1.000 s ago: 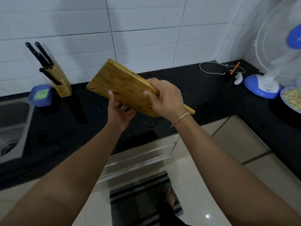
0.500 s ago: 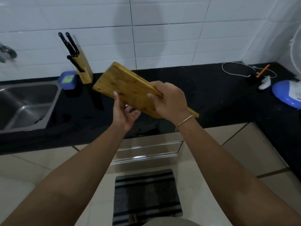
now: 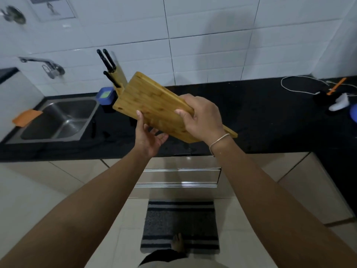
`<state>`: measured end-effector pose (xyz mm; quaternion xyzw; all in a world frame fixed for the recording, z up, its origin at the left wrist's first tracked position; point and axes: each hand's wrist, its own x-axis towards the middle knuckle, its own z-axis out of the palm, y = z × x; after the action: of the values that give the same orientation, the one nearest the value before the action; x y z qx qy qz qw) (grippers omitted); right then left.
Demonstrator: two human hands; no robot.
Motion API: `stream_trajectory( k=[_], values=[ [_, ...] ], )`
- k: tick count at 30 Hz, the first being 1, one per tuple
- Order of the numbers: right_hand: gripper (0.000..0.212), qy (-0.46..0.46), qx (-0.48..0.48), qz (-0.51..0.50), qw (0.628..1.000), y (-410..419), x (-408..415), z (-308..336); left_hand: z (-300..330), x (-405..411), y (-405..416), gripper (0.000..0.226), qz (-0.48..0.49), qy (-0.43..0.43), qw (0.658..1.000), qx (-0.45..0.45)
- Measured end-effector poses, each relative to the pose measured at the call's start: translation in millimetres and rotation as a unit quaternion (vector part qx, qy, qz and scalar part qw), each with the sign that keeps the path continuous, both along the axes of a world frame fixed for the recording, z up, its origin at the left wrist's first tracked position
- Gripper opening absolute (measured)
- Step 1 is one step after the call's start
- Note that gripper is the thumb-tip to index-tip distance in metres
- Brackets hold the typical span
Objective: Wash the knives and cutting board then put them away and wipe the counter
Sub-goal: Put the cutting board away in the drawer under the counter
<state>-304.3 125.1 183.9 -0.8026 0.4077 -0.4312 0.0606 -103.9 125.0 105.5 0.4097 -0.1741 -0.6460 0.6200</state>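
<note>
Head view, centre frame: rectangular bamboo cutting board (image 3: 156,105) is tilted above the black table (image 3: 260,113); right hand (image 3: 202,118) grips its upper edge, left hand (image 3: 148,136) supports underneath, fingers loosely open.

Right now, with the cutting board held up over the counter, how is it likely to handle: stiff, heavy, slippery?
Likely stiff: the cutting board is a thick wooden slab, straight though gripped at one end by the right hand. Probably fairly heavy, since the left hand props its lower edge. Tilted steeply, it could slip if wet.
</note>
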Motion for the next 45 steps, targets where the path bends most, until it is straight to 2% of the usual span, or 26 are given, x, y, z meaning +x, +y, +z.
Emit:
stream_trajectory(
  k=[7,11,15,20,24,29,33,36,40,45],
  values=[
    [0.028,0.001,-0.041,0.021,0.999,8,2,3,-1,-3,4,0.098,0.037,0.017,0.999,-0.016],
    [0.028,0.024,-0.026,0.054,0.998,15,28,5,-11,18,9,0.091,0.128,-0.036,0.989,0.065],
    [0.029,0.063,0.041,0.106,0.992,23,75,-6,-35,47,26,0.087,0.235,-0.022,0.960,0.148],
    [0.030,0.163,0.095,0.144,0.971,24,142,-43,-102,94,56,0.080,0.245,-0.027,0.936,0.253],
    [0.031,0.212,0.164,0.175,0.947,24,172,-101,-167,124,75,0.075,0.179,-0.037,0.923,0.339],
    [0.027,0.192,0.195,0.151,0.950,22,175,-213,-275,145,80,0.076,0.096,-0.011,0.907,0.410],
    [0.029,0.194,0.231,0.090,0.949,27,161,-318,-355,144,69,0.052,0.064,-0.029,0.907,0.415],
    [0.024,0.192,0.262,0.057,0.944,26,146,-383,-416,148,50,0.024,0.066,-0.073,0.911,0.400],
    [0.021,0.239,0.284,-0.001,0.929,21,127,-447,-479,154,22,0.024,0.042,-0.122,0.908,0.399],
    [0.023,0.248,0.298,-0.042,0.921,20,111,-493,-523,159,-8,0.010,0.023,-0.097,0.917,0.386]
  ],
)
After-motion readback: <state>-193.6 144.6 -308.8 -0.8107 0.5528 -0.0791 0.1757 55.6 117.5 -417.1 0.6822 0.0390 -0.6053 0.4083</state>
